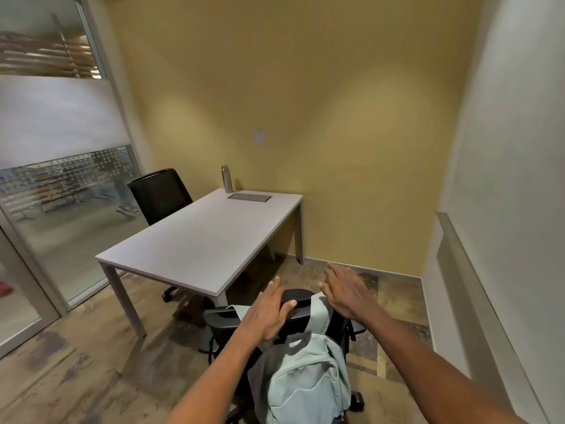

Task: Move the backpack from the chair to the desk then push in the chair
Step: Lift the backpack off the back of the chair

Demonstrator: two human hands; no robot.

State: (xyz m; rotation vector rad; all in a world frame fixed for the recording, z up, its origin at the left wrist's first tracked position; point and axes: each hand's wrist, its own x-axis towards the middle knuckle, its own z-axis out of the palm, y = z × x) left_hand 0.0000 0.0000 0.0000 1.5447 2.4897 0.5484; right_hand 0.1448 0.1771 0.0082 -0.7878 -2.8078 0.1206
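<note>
Neither grip holds anything yet: your left hand (269,313) lies flat on the chair (293,304) top, right hand (345,293) spread just above it. Backpack (305,384) hangs on the chair, short of the counter (198,237). So both the move and the push-in are left.

A metal bottle (226,179) stands by a second black chair (159,195).
</note>
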